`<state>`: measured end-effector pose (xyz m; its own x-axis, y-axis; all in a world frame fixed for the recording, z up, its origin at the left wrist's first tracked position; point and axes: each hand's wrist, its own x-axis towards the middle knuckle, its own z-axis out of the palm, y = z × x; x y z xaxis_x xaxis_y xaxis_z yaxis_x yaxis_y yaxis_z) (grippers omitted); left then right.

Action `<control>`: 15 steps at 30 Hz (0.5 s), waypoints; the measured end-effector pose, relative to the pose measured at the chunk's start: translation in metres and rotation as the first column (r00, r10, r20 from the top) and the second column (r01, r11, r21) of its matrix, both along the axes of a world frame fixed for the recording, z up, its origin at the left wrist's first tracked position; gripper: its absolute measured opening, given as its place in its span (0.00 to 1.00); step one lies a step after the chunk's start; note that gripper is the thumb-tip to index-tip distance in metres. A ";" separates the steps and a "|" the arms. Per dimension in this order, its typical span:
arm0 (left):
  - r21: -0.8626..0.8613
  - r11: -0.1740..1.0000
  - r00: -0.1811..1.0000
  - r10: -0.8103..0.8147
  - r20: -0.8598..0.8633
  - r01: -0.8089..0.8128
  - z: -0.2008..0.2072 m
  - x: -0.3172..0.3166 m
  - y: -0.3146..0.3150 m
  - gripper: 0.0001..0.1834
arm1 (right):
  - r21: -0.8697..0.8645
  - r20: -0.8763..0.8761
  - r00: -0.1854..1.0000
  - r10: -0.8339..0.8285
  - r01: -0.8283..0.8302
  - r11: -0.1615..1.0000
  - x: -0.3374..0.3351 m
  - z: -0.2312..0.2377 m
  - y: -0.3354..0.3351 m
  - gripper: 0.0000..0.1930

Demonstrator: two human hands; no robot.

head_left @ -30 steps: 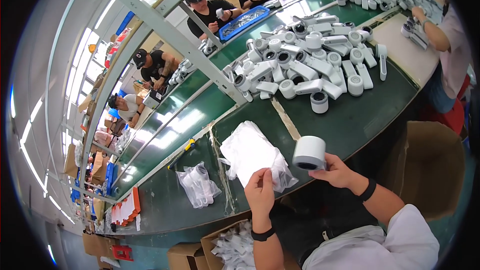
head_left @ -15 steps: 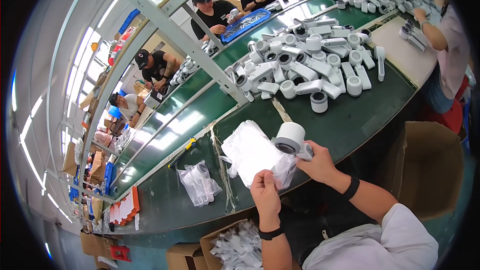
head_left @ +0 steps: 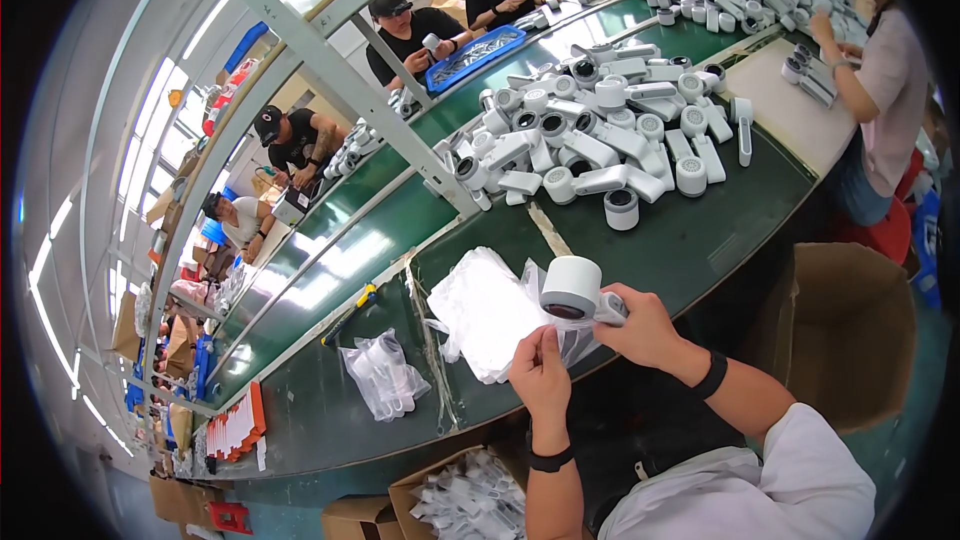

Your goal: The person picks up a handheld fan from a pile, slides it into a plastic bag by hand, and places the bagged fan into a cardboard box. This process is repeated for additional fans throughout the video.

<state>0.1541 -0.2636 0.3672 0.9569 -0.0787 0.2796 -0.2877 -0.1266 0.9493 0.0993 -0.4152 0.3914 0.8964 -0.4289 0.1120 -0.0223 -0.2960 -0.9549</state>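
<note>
My right hand (head_left: 640,330) is closed around the grey-white handle of a small handheld fan (head_left: 570,287). Its cylindrical white head has a grey rim and a dark round opening, tipped toward me. Fingers of my left hand (head_left: 541,375) pinch the edge of a clear plastic bag (head_left: 574,342), just below the fan's head. How far the bag is opened is hard to make out. Under and beside it lies a stack of white plastic bags (head_left: 480,315) on the green table. Left of the stack rests a bagged item (head_left: 385,373).
A large heap of fans (head_left: 600,130) covers the table's far side. A yellow-black cutter (head_left: 350,312) lies at left. Below the edge stand a box of bagged fans (head_left: 470,495) and a cardboard box (head_left: 850,340) at right. A metal post (head_left: 400,130) rises beyond; several co-workers sit around.
The fan's head has tilted so its dark opening points more downward. My left hand stays pinched, slightly nearer the fan, and the bag has shifted off the stack toward the right.
</note>
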 end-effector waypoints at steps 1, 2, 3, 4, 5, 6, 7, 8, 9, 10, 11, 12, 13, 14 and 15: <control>-0.033 0.999 0.999 -0.007 0.039 0.008 -0.002 0.001 -0.003 0.12 | 0.005 -0.019 1.000 0.010 -0.010 1.000 -0.002 0.002 0.000 0.20; -0.065 0.998 0.997 -0.012 0.078 0.017 -0.003 0.002 -0.005 0.12 | 0.006 -0.020 1.000 0.007 -0.007 1.000 -0.004 0.003 -0.001 0.20; -0.065 0.998 0.997 -0.016 0.077 0.021 -0.001 0.002 -0.006 0.12 | 0.025 0.031 0.999 0.021 -0.022 0.999 -0.008 0.002 -0.002 0.22; -0.043 0.999 0.997 -0.012 0.076 0.015 0.001 0.002 -0.006 0.12 | 0.043 0.081 0.996 0.037 -0.041 0.998 -0.011 0.003 -0.005 0.24; -0.021 1.000 0.997 -0.009 0.075 0.011 0.002 0.002 -0.007 0.12 | 0.043 0.080 0.996 0.036 -0.039 0.998 -0.017 0.007 -0.008 0.24; -0.022 1.000 0.997 -0.011 0.073 0.013 0.002 0.002 -0.007 0.12 | 0.024 0.112 0.992 0.064 -0.067 0.997 -0.026 0.014 -0.011 0.26; -0.019 1.000 0.998 -0.012 0.068 0.013 0.002 0.002 -0.006 0.11 | 0.005 0.145 0.985 0.098 -0.099 0.995 -0.033 0.017 -0.016 0.28; -0.017 1.000 0.998 -0.010 0.063 0.011 0.002 0.003 -0.005 0.11 | 0.014 0.174 0.962 0.210 -0.216 0.976 -0.039 0.015 -0.023 0.29; -0.017 1.000 0.998 -0.004 0.063 0.005 0.002 0.004 -0.004 0.11 | 0.013 0.175 0.961 0.216 -0.222 0.975 -0.046 0.020 -0.031 0.29; -0.020 1.000 0.998 -0.004 0.057 0.005 0.000 0.006 -0.003 0.11 | 0.151 0.016 0.922 0.388 -0.385 0.910 -0.054 0.034 -0.039 0.29; -0.026 0.999 0.999 -0.016 0.048 0.018 0.000 0.006 -0.006 0.11 | 0.306 -0.119 0.829 0.547 -0.493 0.814 -0.060 0.044 -0.047 0.29; -0.029 0.999 0.999 -0.021 0.046 0.023 0.001 0.006 -0.008 0.11 | 0.311 -0.152 0.767 0.623 -0.561 0.767 -0.061 0.047 -0.052 0.34; -0.071 0.995 0.997 -0.075 0.002 0.075 0.003 0.006 -0.011 0.10 | 0.311 -0.153 0.772 0.616 -0.554 0.772 -0.062 0.043 -0.053 0.34; -0.114 0.986 0.991 -0.128 -0.038 0.123 0.004 0.005 -0.013 0.10 | 0.176 -0.183 0.780 0.599 -0.573 0.800 -0.061 0.036 -0.054 0.37; -0.114 0.985 0.990 -0.134 -0.038 0.129 0.003 0.006 -0.014 0.10 | 0.037 -0.211 0.788 0.578 -0.585 0.810 -0.058 0.028 -0.055 0.40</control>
